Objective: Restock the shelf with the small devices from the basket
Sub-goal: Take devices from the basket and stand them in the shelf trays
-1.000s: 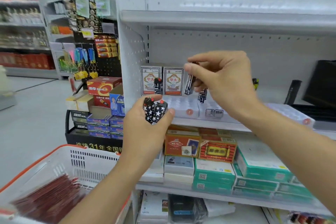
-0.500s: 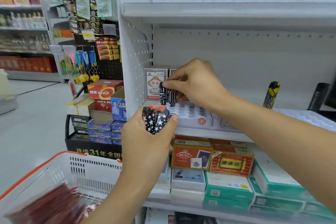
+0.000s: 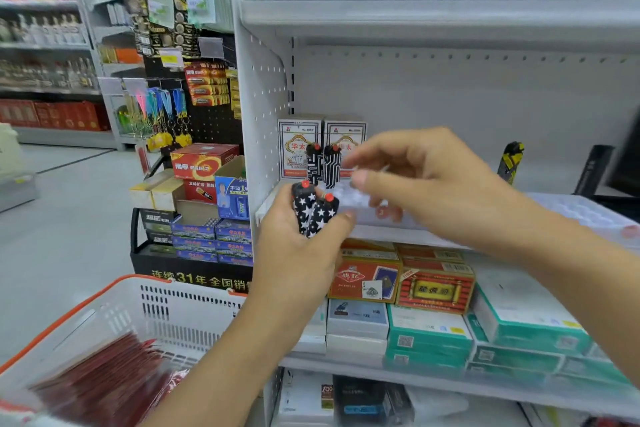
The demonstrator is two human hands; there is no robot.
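Fingers of the left hand point(image 3: 301, 253) grip two star-patterned lighters point(image 3: 313, 210) at frame centre; right hand point(image 3: 426, 184), blurred, hovers loosely open, empty, beside two circuit-patterned lighters point(image 3: 322, 165) standing on the shelf point(image 3: 398, 234).

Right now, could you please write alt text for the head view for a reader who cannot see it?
The left hand grips two star-patterned devices in front of a white shelf, where two black line-patterned devices stand upright. The right hand hovers beside them, fingers loosely curled, holding nothing. A white basket sits lower left.
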